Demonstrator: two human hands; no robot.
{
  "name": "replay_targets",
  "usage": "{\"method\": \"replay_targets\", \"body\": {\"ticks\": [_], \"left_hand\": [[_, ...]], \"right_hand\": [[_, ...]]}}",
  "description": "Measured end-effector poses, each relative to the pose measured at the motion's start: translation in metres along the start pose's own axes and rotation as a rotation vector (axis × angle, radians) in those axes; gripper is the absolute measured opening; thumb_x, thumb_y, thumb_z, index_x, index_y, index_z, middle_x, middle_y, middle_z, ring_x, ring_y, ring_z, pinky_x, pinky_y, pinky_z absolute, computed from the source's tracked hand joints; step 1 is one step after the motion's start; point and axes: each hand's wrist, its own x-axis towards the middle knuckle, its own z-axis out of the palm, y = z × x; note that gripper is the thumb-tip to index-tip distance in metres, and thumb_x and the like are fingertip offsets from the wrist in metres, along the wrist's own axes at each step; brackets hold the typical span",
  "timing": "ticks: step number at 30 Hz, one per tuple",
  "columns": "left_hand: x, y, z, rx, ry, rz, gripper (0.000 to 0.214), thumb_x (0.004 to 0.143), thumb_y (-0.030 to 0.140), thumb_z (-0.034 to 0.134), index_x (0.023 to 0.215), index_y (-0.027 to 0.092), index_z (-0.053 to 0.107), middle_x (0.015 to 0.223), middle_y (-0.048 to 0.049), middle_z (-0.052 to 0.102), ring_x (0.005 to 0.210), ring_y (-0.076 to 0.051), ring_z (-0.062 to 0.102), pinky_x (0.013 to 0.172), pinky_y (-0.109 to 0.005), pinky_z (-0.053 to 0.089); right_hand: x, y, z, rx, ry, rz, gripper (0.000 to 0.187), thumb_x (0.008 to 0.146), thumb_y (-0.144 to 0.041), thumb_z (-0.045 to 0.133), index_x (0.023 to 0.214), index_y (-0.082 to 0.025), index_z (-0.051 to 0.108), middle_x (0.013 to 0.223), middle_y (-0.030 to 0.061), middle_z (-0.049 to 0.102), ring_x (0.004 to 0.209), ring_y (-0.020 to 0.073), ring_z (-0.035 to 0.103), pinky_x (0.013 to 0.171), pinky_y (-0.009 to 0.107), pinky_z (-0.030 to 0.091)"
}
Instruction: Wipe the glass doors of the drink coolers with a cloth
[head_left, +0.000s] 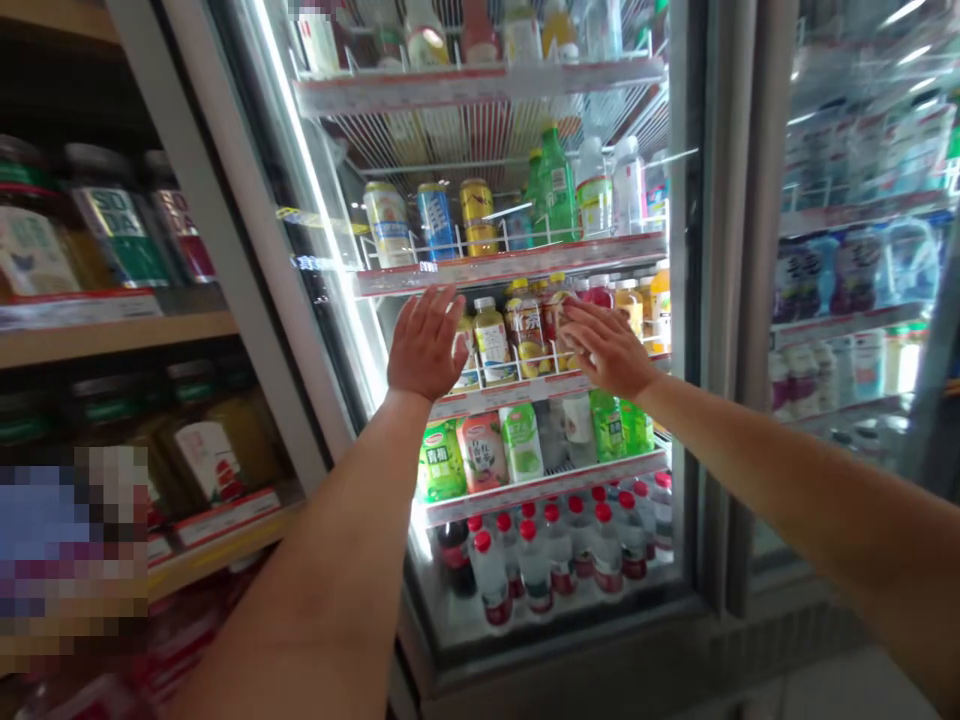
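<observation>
Both my arms reach out toward a lit drinks fridge with a glass front. My left hand [426, 343] is raised with its fingers stretched out, in front of the left end of the middle shelf; it holds nothing. My right hand [606, 345] has its fingers extended leftward, overlapping some yellow-capped tea bottles [528, 330], and nothing shows in it. Whether either hand touches the glass I cannot tell. Between the hands stands a white-capped bottle [492, 343]. Above them are a gold can [479, 217], a blue can [436, 220] and a green bottle [556, 185].
Green and pink drink cartons [482, 452] line the shelf below. Several red-capped water bottles [535, 567] fill the fridge bottom. A wooden shelf [187, 338] with dark bottles stands on the left. A metal door frame [731, 300] and another fridge [847, 310] are on the right.
</observation>
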Motion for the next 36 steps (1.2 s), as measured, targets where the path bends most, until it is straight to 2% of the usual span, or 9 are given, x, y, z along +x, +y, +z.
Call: {"method": "replay_targets", "body": {"ticks": [3,7,11,14,19,23,29,33,36], "left_hand": [[0.000,0.000,0.000,-0.024,-0.019,-0.018,0.057,0.096,0.024,0.051,0.153,0.019,0.047,0.159,-0.0121,0.047,0.154,-0.031,0.032,0.128,-0.055,0.025],[0.001,0.001,-0.001,-0.016,-0.051,-0.038,0.058,0.096,0.024,0.051,0.153,0.020,0.046,0.159,-0.0109,0.046,0.154,-0.030,0.032,0.128,-0.055,0.023],[0.001,0.002,-0.001,0.009,-0.036,-0.024,0.055,0.096,0.023,0.050,0.151,0.017,0.049,0.158,-0.0119,0.048,0.153,-0.030,0.034,0.128,-0.054,0.025],[0.001,0.003,-0.002,-0.009,-0.055,-0.045,0.056,0.096,0.023,0.050,0.151,0.018,0.048,0.159,-0.0111,0.046,0.154,-0.030,0.033,0.128,-0.055,0.024],[0.002,0.003,-0.003,-0.034,-0.088,-0.058,0.057,0.096,0.023,0.049,0.152,0.016,0.047,0.160,-0.0124,0.044,0.155,-0.031,0.030,0.129,-0.056,0.021],[0.002,0.004,-0.003,-0.046,-0.101,-0.075,0.058,0.096,0.023,0.050,0.153,0.018,0.046,0.161,-0.0107,0.043,0.155,-0.030,0.029,0.130,-0.055,0.020],[0.001,0.004,-0.003,-0.028,-0.086,-0.065,0.058,0.095,0.021,0.050,0.153,0.019,0.046,0.161,-0.0098,0.044,0.155,-0.029,0.030,0.130,-0.055,0.021],[0.001,0.005,-0.003,-0.026,-0.085,-0.061,0.056,0.096,0.021,0.049,0.152,0.016,0.048,0.160,-0.0118,0.044,0.155,-0.030,0.030,0.129,-0.054,0.021],[0.001,0.005,-0.004,-0.023,-0.082,-0.048,0.054,0.096,0.021,0.048,0.150,0.012,0.049,0.159,-0.0144,0.045,0.154,-0.031,0.031,0.130,-0.053,0.021]], "right_hand": [[0.022,0.008,0.006,-0.001,0.149,0.227,0.040,0.090,-0.014,0.052,0.128,-0.021,0.061,0.150,0.0119,0.057,0.146,0.0316,0.047,0.119,0.056,0.040],[0.043,-0.015,0.028,0.052,0.296,0.396,0.041,0.093,-0.016,0.046,0.131,-0.023,0.060,0.150,0.0107,0.056,0.147,0.0322,0.044,0.119,0.058,0.040],[0.023,-0.041,0.030,0.069,0.108,0.132,0.039,0.096,-0.016,0.047,0.132,-0.025,0.059,0.152,0.0078,0.056,0.149,0.0277,0.044,0.118,0.053,0.043],[0.003,-0.034,0.018,0.047,-0.036,-0.029,0.040,0.096,-0.016,0.050,0.134,-0.026,0.058,0.155,0.0070,0.054,0.149,0.0266,0.045,0.118,0.051,0.042],[0.024,0.004,0.011,-0.029,0.191,0.290,0.044,0.092,-0.016,0.052,0.134,-0.024,0.058,0.152,0.0103,0.055,0.147,0.0330,0.046,0.119,0.057,0.040],[0.051,-0.002,0.026,-0.017,0.278,0.425,0.047,0.093,-0.017,0.047,0.139,-0.025,0.055,0.153,0.0091,0.053,0.149,0.0333,0.042,0.119,0.059,0.039],[0.014,-0.045,0.032,0.058,0.026,0.093,0.045,0.099,-0.022,0.046,0.143,-0.028,0.054,0.157,0.0066,0.052,0.152,0.0274,0.039,0.121,0.053,0.037],[-0.022,-0.025,0.015,0.060,-0.136,-0.104,0.044,0.100,-0.024,0.053,0.144,-0.030,0.055,0.156,0.0055,0.052,0.151,0.0258,0.042,0.118,0.051,0.040],[-0.021,-0.002,0.003,-0.004,-0.120,-0.079,0.041,0.101,-0.024,0.053,0.142,-0.029,0.057,0.157,0.0064,0.052,0.151,0.0260,0.042,0.118,0.051,0.040]]}}
